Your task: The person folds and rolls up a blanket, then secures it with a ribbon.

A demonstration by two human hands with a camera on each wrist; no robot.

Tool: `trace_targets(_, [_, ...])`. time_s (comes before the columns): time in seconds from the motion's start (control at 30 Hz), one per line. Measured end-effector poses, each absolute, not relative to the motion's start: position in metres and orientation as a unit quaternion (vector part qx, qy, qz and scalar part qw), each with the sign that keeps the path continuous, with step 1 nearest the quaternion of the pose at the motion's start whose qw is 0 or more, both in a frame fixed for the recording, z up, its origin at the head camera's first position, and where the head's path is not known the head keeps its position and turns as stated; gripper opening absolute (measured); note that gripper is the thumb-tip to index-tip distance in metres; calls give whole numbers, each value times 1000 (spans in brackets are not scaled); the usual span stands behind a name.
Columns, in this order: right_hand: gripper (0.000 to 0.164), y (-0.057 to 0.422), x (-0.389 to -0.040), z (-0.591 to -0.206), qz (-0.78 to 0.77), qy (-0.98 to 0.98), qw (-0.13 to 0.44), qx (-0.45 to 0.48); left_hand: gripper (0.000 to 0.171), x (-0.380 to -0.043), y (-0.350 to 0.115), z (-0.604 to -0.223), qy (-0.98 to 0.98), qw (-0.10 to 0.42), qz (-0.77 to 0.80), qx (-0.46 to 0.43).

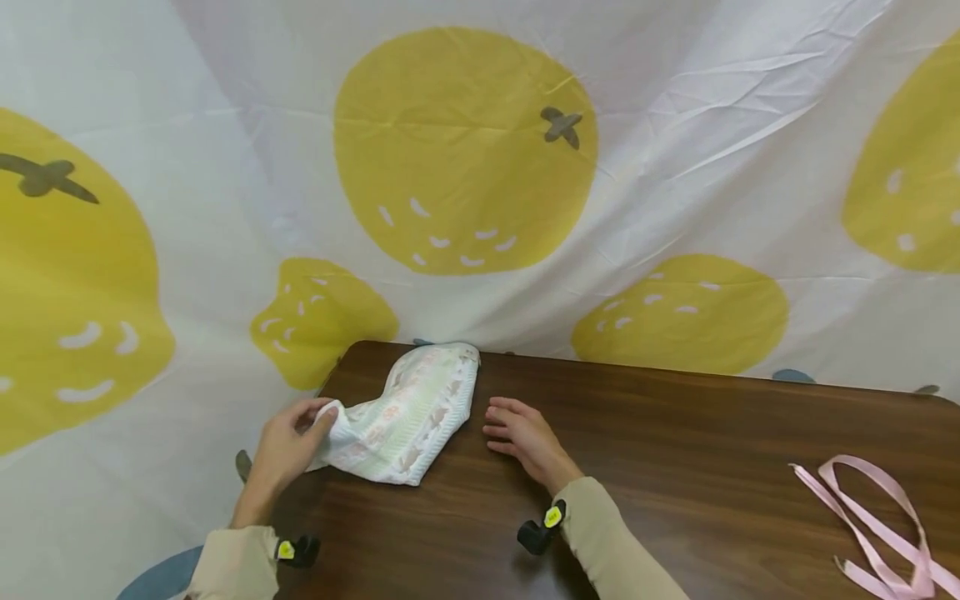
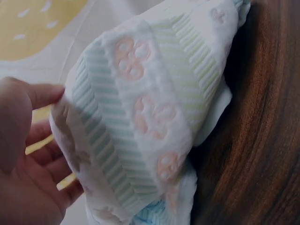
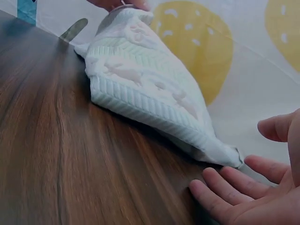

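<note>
A soft white towel (image 1: 423, 408) with pale green and blue ribbed stripes and pinkish-brown printed figures lies loosely folded at the table's far left corner. My left hand (image 1: 283, 446) pinches its left edge between thumb and fingers, lifting that part. In the left wrist view, the thumb lies on the near face of the towel (image 2: 145, 108) and the other fingers pass behind it. To the right of the towel, my right hand (image 1: 531, 442) hovers over the table with fingers spread and holding nothing. Its fingertips are near a towel corner in the right wrist view.
The dark brown wooden table (image 1: 675, 442) ends at the back against a white curtain (image 1: 247, 208) printed with yellow fruit. A pink ribbon strap (image 1: 873, 508) lies in loops at the table's right side. Each wrist carries a small black camera.
</note>
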State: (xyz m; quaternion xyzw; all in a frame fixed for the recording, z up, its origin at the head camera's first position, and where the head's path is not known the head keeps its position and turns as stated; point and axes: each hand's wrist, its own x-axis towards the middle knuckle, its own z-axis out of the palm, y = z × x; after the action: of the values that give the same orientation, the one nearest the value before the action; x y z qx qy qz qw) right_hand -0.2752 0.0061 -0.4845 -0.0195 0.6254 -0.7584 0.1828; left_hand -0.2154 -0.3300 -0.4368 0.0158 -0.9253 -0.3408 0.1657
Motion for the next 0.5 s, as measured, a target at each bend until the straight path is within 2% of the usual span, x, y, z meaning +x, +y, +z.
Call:
trace_targets(0.13, [52, -3, -279, -488, -766, 617, 177, -21, 33, -213, -332, -436, -914, 144, -379, -12])
trace_targets(0.27, [57, -15, -281, -492, -774, 608, 175, -23, 39, -211, -333, -437, -895, 118, -429, -32])
trace_targets(0.5, [67, -37, -284, -496, -793, 592, 143, -14, 44, -206, -333, -438, -872, 111, -475, -47])
